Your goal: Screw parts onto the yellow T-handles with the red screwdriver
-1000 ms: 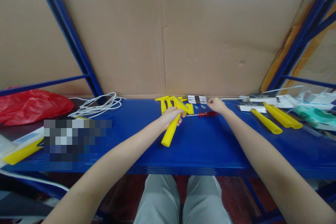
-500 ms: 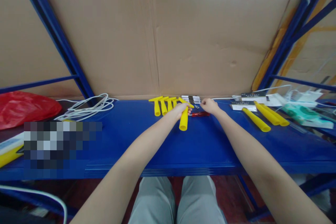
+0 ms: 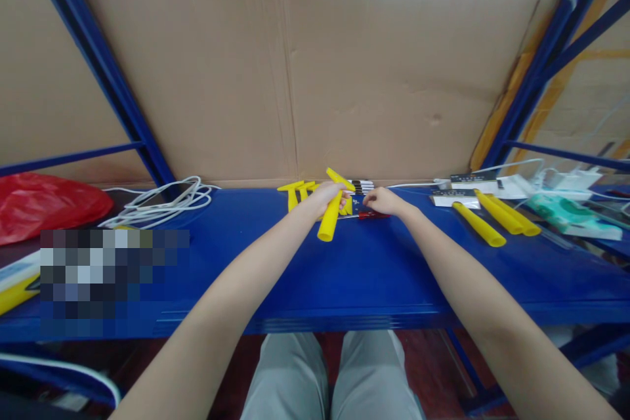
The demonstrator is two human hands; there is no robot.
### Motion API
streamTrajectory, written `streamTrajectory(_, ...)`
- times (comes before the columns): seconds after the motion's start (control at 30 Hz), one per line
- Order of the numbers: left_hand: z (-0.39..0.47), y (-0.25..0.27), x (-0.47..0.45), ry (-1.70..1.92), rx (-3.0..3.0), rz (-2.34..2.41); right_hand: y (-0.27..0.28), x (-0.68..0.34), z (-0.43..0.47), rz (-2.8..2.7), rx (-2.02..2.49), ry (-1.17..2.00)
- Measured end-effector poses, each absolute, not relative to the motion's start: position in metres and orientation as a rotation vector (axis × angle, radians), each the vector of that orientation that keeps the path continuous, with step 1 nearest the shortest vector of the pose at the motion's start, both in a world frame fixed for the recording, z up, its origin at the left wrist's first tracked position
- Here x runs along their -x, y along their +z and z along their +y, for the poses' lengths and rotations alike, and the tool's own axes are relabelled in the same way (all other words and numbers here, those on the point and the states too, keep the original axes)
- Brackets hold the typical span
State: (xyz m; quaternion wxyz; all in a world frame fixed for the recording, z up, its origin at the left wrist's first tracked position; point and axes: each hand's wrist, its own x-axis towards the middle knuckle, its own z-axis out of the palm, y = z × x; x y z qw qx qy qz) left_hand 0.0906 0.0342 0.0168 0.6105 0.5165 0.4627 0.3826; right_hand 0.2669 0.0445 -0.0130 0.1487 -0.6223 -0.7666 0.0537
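In the head view, my left hand is closed round a yellow T-shaped handle, a hollow tube with a crossbar at its top. The tube's open end points down toward me, tilted to the left. My right hand has its fingers curled together just right of the handle. What it pinches, if anything, is too small to make out. Below its fingers lies a red screwdriver, its thin shaft pointing left. Behind the hands sit several white sticks with black bands and a small dark printed piece.
More yellow T-shaped pieces stand in a row, partly behind my left hand. Yellow tubes lie at right beside a green-and-white packet. A coiled white cable and red plastic bag lie left. Cardboard backs the blue table.
My left hand has moved slightly left with the yellow handle, whose crossbar is now raised and tube swung left. My right hand has shifted a little left, its fingers still curled.
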Motion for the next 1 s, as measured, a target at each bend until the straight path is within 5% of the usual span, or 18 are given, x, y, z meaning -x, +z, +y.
streamTrajectory(0.47,0.017,0.018,0.021,1.091,-2.247,1.597,-0.018,-0.254,0.048,-2.336,1.768,0.234)
streamTrajectory(1.0,-0.001,-0.002,0.005,0.551,-2.762,1.818,-0.007,-0.259,0.037,-2.176,1.888,0.029)
